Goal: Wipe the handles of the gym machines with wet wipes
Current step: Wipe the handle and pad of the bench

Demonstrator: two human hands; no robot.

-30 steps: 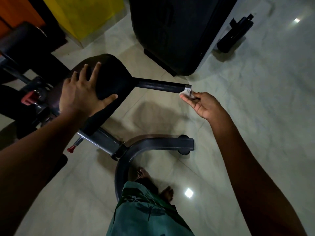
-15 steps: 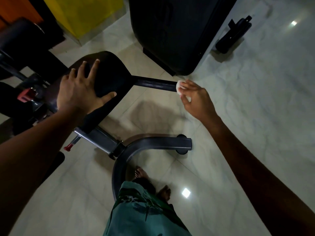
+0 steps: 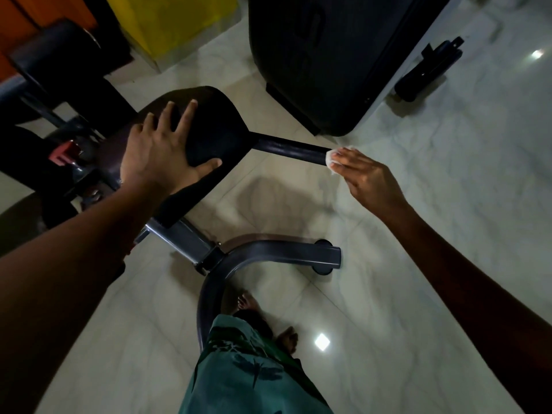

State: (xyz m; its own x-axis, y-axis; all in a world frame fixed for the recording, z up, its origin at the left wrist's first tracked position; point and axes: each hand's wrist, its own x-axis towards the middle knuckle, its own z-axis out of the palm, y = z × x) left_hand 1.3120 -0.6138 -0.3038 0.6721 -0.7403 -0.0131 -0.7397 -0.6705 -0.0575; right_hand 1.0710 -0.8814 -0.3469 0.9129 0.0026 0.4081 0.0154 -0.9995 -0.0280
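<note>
White wet wipe (image 3: pixel 329 158) sits bunched under the fingertips of our right hand (image 3: pixel 366 177), which curls around it at the right-hand end of the black handle (image 3: pixel 291 150); the wipe touches the bar's tip. Our left hand (image 3: pixel 161 153) lies flat and wide open on the dark padded seat (image 3: pixel 215 130), gripping nothing. We judge the main risk is the small wipe slipping off the end and dropping to the pale tiled floor (image 3: pixel 448 204), since only the fingertips pin it.
</note>
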